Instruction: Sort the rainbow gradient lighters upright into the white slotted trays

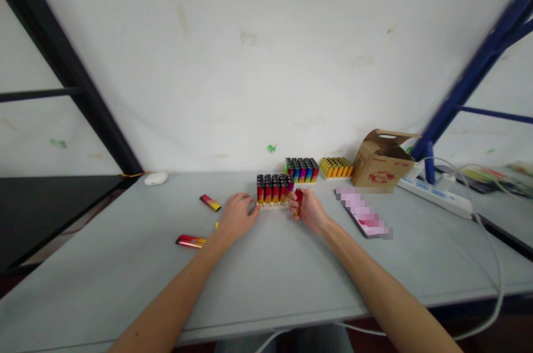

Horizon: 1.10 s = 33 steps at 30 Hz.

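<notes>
A block of lighters (272, 191) with black tops and red-to-yellow bodies stands upright in rows on a pale tray (273, 206). My left hand (238, 215) rests on the table at the tray's left end, thumb and fingers apart, the thumb close to or touching the corner. At the right end my right hand (308, 207) has its fingers wrapped round a single red lighter (298, 201), held upright. Left of my left hand lie a loose red-and-yellow lighter (210, 202) and, nearer me, more lighters (190, 241), partly behind my forearm.
Behind stand a multicoloured lighter block (302, 171) and a yellow one (336, 167). An open cardboard box (381, 167), a phone (362, 212) and a power strip (437, 196) with a white cable are at right. A small white case (156, 178) lies back left.
</notes>
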Tool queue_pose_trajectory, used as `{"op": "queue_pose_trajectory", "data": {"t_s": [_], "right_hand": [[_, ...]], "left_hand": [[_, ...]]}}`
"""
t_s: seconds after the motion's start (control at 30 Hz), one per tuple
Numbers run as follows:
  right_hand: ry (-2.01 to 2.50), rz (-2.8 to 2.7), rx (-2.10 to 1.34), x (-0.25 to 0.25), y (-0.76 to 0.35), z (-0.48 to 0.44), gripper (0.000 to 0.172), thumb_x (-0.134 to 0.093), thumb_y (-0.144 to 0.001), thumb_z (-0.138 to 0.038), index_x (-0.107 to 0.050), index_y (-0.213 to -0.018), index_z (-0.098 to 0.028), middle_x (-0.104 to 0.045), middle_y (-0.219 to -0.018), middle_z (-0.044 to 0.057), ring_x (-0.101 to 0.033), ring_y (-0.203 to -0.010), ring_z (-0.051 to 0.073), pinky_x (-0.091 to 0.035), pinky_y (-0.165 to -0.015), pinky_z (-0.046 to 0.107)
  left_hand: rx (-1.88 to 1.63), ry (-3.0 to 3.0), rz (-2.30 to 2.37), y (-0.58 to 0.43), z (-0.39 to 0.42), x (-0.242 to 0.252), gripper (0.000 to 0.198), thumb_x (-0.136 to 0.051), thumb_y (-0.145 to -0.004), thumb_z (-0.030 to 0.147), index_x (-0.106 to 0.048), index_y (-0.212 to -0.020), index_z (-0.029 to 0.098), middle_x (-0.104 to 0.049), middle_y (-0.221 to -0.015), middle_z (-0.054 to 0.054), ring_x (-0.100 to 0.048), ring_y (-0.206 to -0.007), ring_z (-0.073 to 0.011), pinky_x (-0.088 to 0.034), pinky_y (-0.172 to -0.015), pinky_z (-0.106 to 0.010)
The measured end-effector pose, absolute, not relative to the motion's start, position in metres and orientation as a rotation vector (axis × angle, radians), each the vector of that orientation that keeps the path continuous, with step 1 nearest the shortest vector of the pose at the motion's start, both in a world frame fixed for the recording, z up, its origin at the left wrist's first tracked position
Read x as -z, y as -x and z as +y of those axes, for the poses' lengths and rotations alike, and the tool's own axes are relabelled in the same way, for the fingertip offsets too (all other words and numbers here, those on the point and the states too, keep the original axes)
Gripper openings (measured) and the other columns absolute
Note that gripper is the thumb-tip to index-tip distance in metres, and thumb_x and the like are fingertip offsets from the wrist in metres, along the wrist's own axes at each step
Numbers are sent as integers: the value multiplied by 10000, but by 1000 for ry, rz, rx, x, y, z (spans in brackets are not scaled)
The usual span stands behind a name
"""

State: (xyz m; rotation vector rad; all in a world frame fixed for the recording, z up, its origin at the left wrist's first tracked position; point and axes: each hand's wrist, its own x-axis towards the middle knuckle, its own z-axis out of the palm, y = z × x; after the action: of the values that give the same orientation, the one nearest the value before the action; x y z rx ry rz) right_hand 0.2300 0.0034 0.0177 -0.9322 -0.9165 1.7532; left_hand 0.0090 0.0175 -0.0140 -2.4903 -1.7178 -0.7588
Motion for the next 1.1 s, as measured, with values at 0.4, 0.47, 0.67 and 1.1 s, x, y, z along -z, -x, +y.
{"op": "queue_pose_trajectory", "data": {"t_s": [0.4, 0.47, 0.67, 1.1], "right_hand": [[980, -938, -1743, -15, -224, 3, 194, -352, -754, -397, -380, -676, -221, -313, -528, -63, -288, -433, 99, -222, -402, 199], [971, -943, -1757, -15, -224, 3, 200, -361, -757, -399, -388, -675, -219, -321, -528, -63, -300, -436, 97, -237, -406, 198], [914, -935, -1742, -15, -227, 4, 304, -373, -784, -492, -441, -693, -210, -368, -532, -53, -335, -438, 100, -243, -399, 197], [876, -943, -1279, -15, -246, 16, 320, -620, -762, -522, -542, -839, -221, -617, -834, 6, -583, -712, 148, -492, -593, 262]], "left_hand": [[761, 2509, -1723, -9, 17, 14, 264, -492, -881, 343, -693, -936, 180, -663, -1023, -112, -582, -1020, -262, -437, -964, -403], [754, 2512, -1712, -8, 18, 14, 281, -485, -884, 353, -693, -944, 175, -664, -1026, -112, -582, -1018, -266, -439, -962, -409], [747, 2526, -1734, -9, 18, 13, 288, -480, -881, 345, -693, -952, 164, -666, -1035, -118, -580, -1031, -269, -440, -972, -421], [725, 2505, -1754, -8, 16, 13, 299, -488, -893, 342, -635, -1079, 160, -620, -1129, -119, -567, -1083, -256, -430, -1002, -402]]}}
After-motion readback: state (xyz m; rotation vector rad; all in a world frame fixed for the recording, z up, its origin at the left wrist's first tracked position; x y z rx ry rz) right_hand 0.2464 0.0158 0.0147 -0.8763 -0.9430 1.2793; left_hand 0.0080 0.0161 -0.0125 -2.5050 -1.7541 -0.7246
